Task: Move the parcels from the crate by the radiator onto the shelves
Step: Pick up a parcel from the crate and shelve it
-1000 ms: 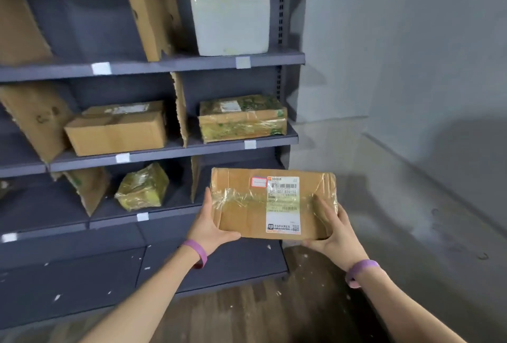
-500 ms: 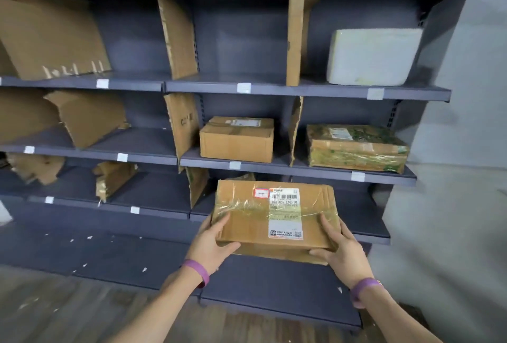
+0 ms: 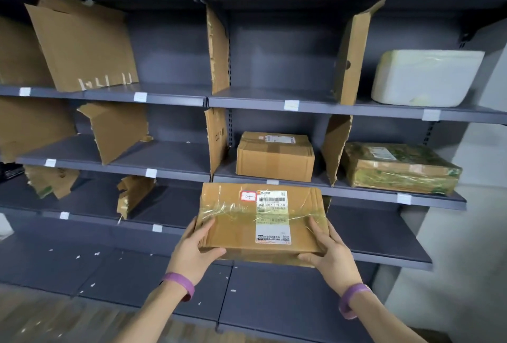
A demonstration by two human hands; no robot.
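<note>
Flat brown cardboard parcel [image 3: 262, 222] is gripped by both hands' fingers [image 3: 204, 228]; next, I think, slide it onto a grey metal shelf [image 3: 384, 235].

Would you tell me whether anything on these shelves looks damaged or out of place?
The cardboard divider beside the green-wrapped parcel has a ragged, torn edge, and a second divider on the left middle shelf is ripped and leaning. White scraps litter the bottom shelf. The held parcel looks intact.
</note>
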